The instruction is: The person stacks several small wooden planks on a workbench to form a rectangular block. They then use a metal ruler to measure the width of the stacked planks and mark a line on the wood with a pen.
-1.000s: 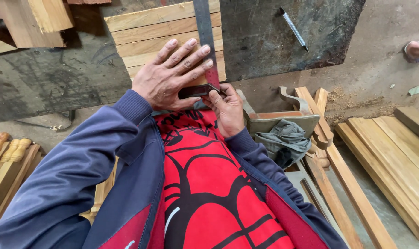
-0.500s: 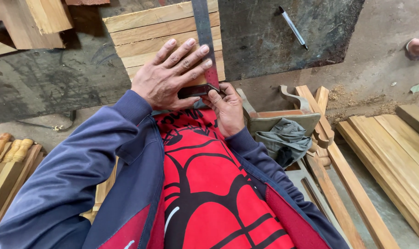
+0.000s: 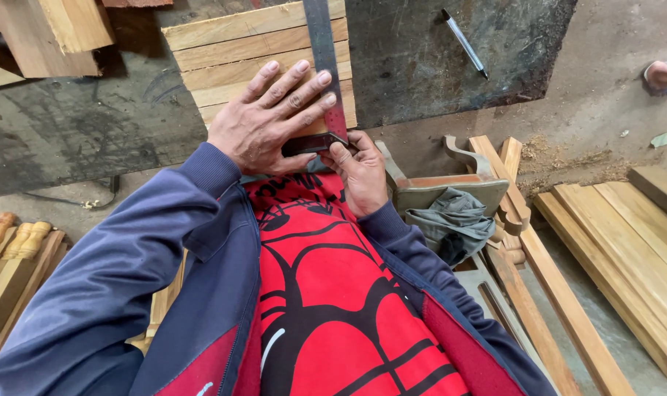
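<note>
Fingers spread, the left hand [image 3: 264, 125] presses flat on the square [image 3: 324, 81] lying across the planks [image 3: 223, 55], the right hand [image 3: 359, 172] pinching its stock at the near edge, a pen [image 3: 464, 42] well right.

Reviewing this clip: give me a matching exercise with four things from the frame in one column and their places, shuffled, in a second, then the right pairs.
Things:
1. flat grey metal square blade
2. slim silver-and-black pen
3. crumpled grey cloth
4. left hand

Places:
A. on the dark work surface, upper right, apart from both hands
B. draped on the wooden stool at the person's right
C. spread flat, pressing on the pale wooden boards
D. lying straight across the boards, away from the person

Pairs: 1-D, 2-A, 3-B, 4-C
</note>
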